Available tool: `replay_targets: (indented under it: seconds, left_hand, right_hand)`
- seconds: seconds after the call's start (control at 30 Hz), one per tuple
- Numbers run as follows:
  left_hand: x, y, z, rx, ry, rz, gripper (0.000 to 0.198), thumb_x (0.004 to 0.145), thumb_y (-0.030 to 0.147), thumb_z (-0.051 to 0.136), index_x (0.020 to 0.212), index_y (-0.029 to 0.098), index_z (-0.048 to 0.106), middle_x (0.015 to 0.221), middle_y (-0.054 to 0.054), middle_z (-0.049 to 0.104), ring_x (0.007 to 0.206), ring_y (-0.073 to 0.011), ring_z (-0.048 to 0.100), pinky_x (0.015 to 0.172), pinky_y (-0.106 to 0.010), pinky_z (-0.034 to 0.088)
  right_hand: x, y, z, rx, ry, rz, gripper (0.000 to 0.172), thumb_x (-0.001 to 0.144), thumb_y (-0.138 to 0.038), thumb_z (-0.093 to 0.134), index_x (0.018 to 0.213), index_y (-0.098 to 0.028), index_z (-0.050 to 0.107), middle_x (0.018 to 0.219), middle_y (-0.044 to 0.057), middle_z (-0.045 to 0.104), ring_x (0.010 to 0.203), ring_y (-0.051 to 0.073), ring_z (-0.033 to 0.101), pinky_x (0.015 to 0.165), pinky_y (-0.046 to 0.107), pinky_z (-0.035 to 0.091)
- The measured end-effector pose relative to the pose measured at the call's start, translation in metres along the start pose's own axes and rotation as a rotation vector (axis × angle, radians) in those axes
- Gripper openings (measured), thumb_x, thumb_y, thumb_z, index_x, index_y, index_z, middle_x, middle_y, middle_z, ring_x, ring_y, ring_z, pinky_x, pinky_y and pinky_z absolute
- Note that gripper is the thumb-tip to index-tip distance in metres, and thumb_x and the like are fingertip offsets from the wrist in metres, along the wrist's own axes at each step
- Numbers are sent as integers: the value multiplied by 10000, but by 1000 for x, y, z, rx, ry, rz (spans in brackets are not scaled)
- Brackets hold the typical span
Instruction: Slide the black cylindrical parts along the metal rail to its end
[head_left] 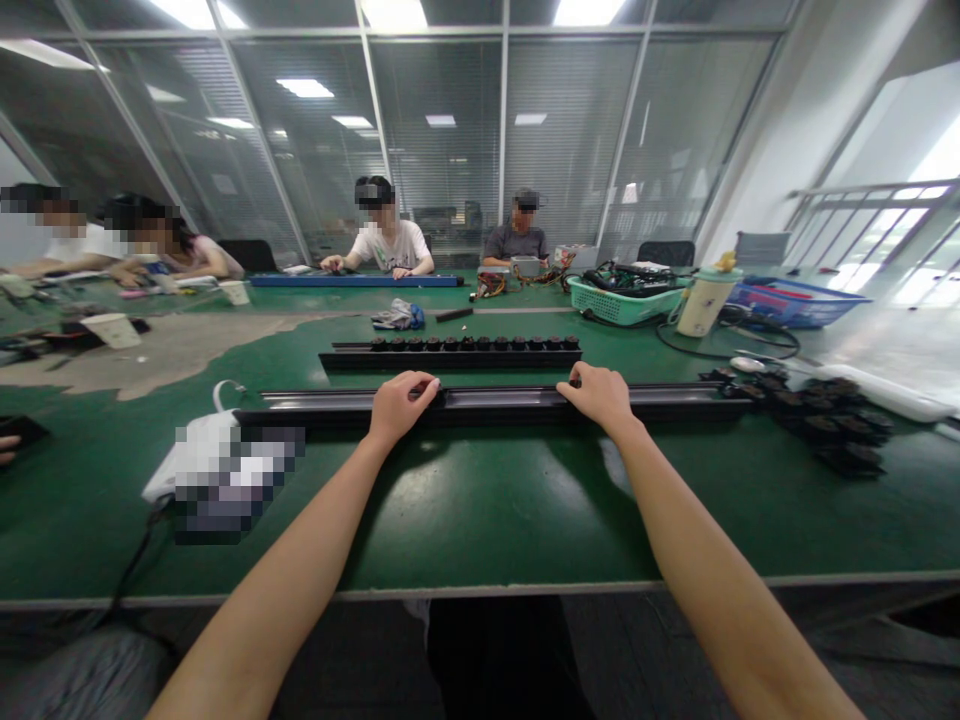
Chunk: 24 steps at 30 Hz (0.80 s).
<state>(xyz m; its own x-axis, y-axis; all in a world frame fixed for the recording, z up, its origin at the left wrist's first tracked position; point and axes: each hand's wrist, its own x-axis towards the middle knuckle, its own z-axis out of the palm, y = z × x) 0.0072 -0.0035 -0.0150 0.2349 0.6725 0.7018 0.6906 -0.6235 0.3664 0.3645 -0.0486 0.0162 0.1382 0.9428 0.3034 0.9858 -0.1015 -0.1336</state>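
Note:
A long black rail (495, 398) with a shiny grey channel lies crosswise on the green table before me. My left hand (401, 408) is over its left-middle portion, fingers curled and thumb pressed in. A small dark piece shows at those fingertips, in the channel; its kind is unclear. Farther right, my right hand (600, 397) rests at the rail with thumb and fingers pinched together. Something dark shows between them, too small to name. Just behind lies a shorter black rail (450, 359), carrying a row of several black wheel-like parts (469, 343).
Loose black parts (832, 415) are heaped at the rail's right end. A green basket (626, 305), a cream bottle (705, 303) and a blue basket (799, 303) stand behind. At left lie a white pouch (187, 460) and a blurred-out flat item (244, 490). Several people sit across the table.

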Motion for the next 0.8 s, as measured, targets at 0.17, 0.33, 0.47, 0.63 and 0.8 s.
replay_targets:
  seconds: [0.17,0.33,0.47,0.63,0.8]
  left_hand:
    - [-1,-2,1,-7,6,-1,339,985,499,560,937,226,754,957,-53,771,851,-199,697,750,-294,517]
    - [-1,-1,0,-1,3,-4,350,985,513,553,937,230,753,959,-55,771,854,-205,700,750,-301,522]
    - [0,0,-1,4,-1,-3,354,987,511,546,936,228,752,955,-55,770,860,-204,699,751,-300,521]
    - [0,1,-2,1,0,-8,333,989,493,554,935,229,751,959,-46,770,863,-199,698,761,-300,516]
    - [-1,1,-3,-4,-4,-10,329,990,491,553,932,233,748,954,-45,767,864,-201,696,768,-304,519]
  right_hand:
    - [0,3,-2,9,-10,22,286,929,-434,533,990,-204,692,997,116,764,982,300,694,818,360,408]
    - [1,6,-2,27,-11,38,281,920,-434,536,977,-205,689,1002,119,760,994,309,692,827,369,413]
    - [4,14,1,65,-43,67,272,913,-426,542,992,-213,691,1008,120,754,987,306,685,828,373,423]
    - [16,29,7,186,-155,49,248,896,-399,590,1034,-206,662,1013,123,749,942,282,680,760,331,442]
    - [28,46,6,215,-231,-97,150,876,-339,629,962,-216,636,942,96,742,871,254,671,739,314,451]
